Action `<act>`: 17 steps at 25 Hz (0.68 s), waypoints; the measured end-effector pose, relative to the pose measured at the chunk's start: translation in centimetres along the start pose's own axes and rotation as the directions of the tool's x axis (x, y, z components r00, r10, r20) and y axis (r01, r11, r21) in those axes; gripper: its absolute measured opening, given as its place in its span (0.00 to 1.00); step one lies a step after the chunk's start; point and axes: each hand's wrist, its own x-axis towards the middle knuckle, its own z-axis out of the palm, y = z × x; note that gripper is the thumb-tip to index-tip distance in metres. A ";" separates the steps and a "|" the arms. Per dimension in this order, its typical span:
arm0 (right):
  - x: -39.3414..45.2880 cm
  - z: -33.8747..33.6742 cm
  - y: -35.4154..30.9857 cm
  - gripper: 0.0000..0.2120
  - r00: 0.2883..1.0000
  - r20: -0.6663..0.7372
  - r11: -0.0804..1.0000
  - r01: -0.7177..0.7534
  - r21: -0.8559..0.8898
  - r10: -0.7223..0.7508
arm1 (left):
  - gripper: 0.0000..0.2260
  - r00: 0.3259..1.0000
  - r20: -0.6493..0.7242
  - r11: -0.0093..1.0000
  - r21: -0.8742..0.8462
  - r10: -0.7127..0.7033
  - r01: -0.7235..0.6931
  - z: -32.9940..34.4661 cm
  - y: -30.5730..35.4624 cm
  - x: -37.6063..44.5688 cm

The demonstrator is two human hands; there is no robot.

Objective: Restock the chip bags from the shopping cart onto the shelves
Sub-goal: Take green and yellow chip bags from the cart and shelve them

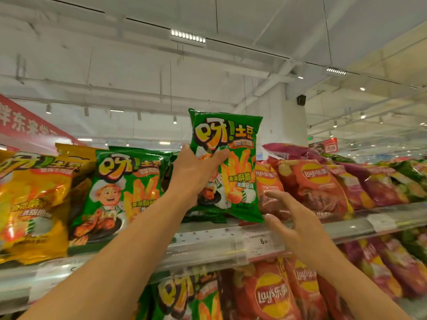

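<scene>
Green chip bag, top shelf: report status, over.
Left hand grips green chip bag, raised at top shelf. Right hand open, under bag's corner. Red Lay's bags crowd the right.

A green chip bag [231, 162] with yellow lettering and pictured fries stands upright, raised above the top shelf [208, 245] edge. Just to its left a matching green bag [120, 192] leans on the shelf, beside yellow bags [34, 204]; red Lay's bags [312, 185] lie right.
</scene>
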 end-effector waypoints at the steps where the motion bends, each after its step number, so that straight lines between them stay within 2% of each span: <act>1: 0.3 -0.1 0.0 0.19 1.000 -0.010 1.000 0.006 0.005 -0.006 | 0.23 1.000 0.021 1.000 0.008 -0.005 0.004 0.0 0.0 0.2; 5: 1.7 -0.6 -0.6 0.18 0.996 -0.062 0.992 0.069 0.103 -0.062 | 0.18 0.996 0.092 0.999 0.037 0.014 -0.018 0.3 0.2 1.2; 7: 1.7 -0.4 -1.3 0.18 0.999 -0.007 0.970 0.035 0.239 -0.035 | 0.18 0.995 0.090 0.998 0.047 0.038 -0.043 0.7 0.2 1.5; 9: 1.7 0.3 -1.7 0.24 0.997 0.075 0.935 -0.044 0.351 0.018 | 0.18 0.995 0.091 0.998 0.046 0.038 -0.042 1.2 0.0 1.6; 11: 1.9 1.3 -1.5 0.34 0.995 0.086 0.922 -0.070 0.380 0.040 | 0.17 0.992 0.128 0.999 0.055 -0.010 0.003 1.2 -0.3 1.2; 14: 2.0 2.4 -1.3 0.43 0.996 0.070 0.912 -0.079 0.403 0.056 | 0.32 0.972 0.178 0.982 0.138 -0.154 0.131 0.9 -0.8 0.9; 17: 2.0 2.7 -1.2 0.44 0.993 0.099 0.889 -0.107 0.446 0.070 | 0.31 0.958 0.209 0.979 0.106 -0.194 0.175 0.1 -0.8 0.2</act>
